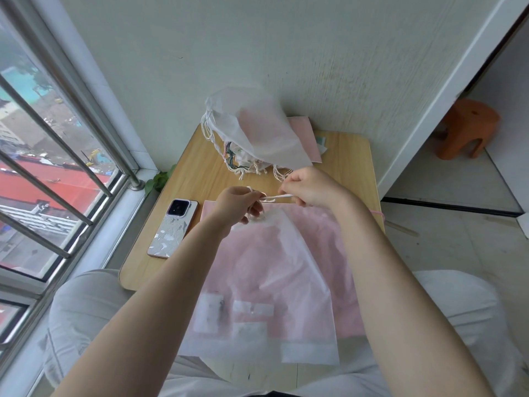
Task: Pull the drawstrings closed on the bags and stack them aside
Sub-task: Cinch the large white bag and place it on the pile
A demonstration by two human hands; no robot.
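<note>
A translucent white drawstring bag [274, 282] hangs in front of me over the table, with pink sheets showing through it. My left hand [239, 206] grips the bunched mouth of the bag. My right hand [307, 186] pinches the white drawstring [276, 198], which runs taut between the two hands. At the table's far edge, against the wall, lies a pile of white bags [257, 133] with cords dangling toward me.
A phone [173, 227] lies face down on the wooden table [349, 167] at the left. Pink sheets [307, 136] sit beside the pile. A window with bars is at the left, an orange stool [466, 127] on the floor at the right.
</note>
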